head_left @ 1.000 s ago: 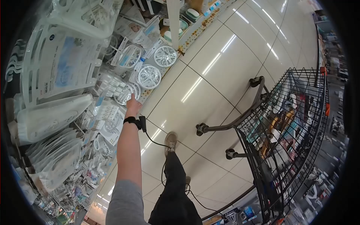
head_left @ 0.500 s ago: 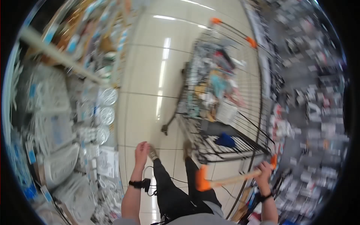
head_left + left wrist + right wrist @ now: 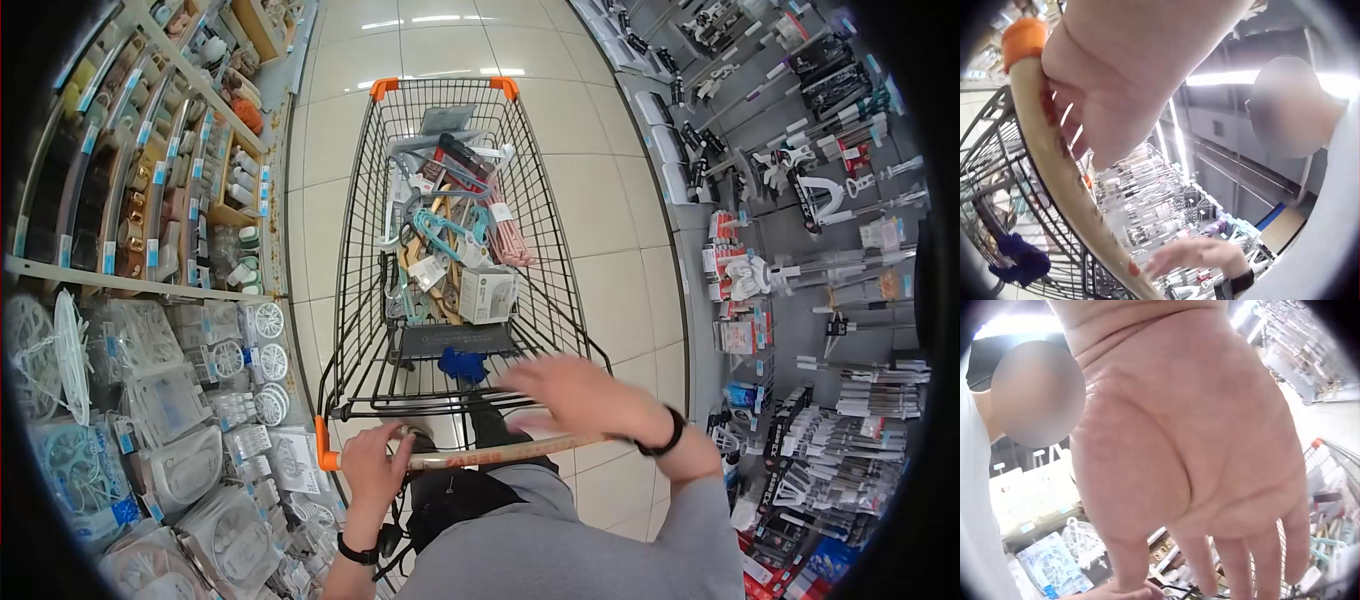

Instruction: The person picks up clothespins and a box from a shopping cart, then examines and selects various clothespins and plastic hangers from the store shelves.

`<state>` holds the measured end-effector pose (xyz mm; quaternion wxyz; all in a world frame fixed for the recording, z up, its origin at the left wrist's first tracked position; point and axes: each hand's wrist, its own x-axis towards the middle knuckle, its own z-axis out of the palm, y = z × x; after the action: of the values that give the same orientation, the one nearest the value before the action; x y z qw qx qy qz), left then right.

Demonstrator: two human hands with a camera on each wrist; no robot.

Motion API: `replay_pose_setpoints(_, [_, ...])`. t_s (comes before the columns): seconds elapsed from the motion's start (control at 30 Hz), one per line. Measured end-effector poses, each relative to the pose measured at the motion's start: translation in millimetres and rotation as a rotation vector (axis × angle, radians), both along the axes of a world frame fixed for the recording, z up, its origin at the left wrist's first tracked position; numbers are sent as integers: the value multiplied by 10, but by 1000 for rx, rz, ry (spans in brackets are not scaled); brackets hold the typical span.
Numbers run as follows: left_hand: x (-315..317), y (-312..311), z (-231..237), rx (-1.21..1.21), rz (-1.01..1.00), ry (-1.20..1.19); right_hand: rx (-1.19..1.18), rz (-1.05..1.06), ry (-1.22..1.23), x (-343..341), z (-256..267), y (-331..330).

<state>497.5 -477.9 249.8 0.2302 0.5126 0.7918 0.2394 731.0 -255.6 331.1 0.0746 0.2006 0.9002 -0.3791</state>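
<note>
Left hand [image 3: 372, 465] rests on the handle [image 3: 500, 457] at 7 o'clock, likely for steadiness, finger curl unclear; right hand [image 3: 580, 397] at 5, fingers straight, holding nothing; cart [image 3: 384, 88] towards 12, its mesh containing goods [image 3: 488, 297].

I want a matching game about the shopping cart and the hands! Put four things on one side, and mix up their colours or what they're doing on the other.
Things:
1. Left hand
2. Right hand
3. Far corners of the cart
4. Crumpled bundle in the cart

Colours and doings:
A. Blue
B. Open, not gripping the handle
C. Orange
D. On the handle, near its left end

Right pairs: 1-D, 2-B, 3-C, 4-A
</note>
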Motion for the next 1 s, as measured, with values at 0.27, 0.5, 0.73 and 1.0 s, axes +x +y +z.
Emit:
replay_pose_setpoints(0.27, [101, -2, -80, -119, 86, 193, 119, -107, -538, -956, -1775, 1709])
replay_pose_setpoints(0.5, [126, -28, -58, -129, 108, 197, 448, -814, -603, -591, -3980, 1834])
replay_pose_setpoints(0.73, [141, -65, -133, -127, 155, 202, 737, -829, -661, -594, -4163, 1743])
replay_pose_setpoints(1.0, [99, 11, -51, -117, 146, 190, 366, -824, -692, -724, -3322, 2004])
